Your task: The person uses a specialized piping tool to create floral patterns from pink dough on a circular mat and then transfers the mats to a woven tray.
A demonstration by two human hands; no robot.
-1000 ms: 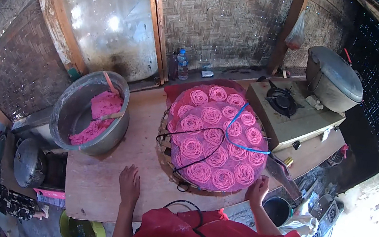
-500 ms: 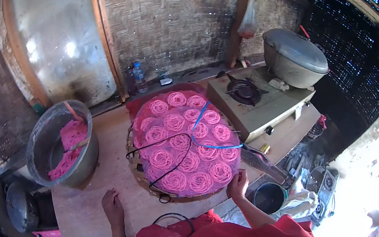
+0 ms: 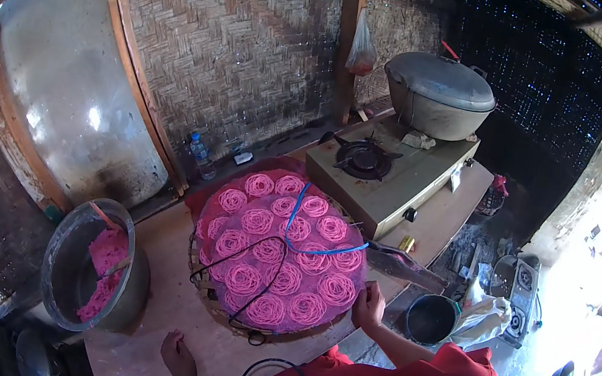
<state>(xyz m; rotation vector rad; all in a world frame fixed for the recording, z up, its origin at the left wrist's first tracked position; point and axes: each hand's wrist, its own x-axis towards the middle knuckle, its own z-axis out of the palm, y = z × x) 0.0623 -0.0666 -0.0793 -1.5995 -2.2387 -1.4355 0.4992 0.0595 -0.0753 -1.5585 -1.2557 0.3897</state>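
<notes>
A round woven tray (image 3: 209, 294) lies on the wooden table in front of me. Several pink coiled noodle nests (image 3: 243, 279) cover it, laid on a purplish mesh sheet. Across them run a blue strap (image 3: 327, 252) and a thin black cord (image 3: 275, 273). At the tray's near right rim is my right hand (image 3: 370, 307), its fingers bent closed against the edge and partly hidden. My left hand (image 3: 177, 355) rests low over the table, left of the tray, fingers loosely apart and holding nothing.
A deep metal pot (image 3: 137, 288) with pink dough (image 3: 106, 261) stands at the left. Behind the tray, a gas stove (image 3: 395, 178) bears a large lidded pot (image 3: 443, 104). A water bottle (image 3: 202, 155) stands by the wall; a dark bucket (image 3: 431, 318) sits beyond the table's right side.
The view has tilted up and turned slightly right, so more of the back wall shows. Both hands keep about the same places beside the tray, and the noodle nests have not moved.
</notes>
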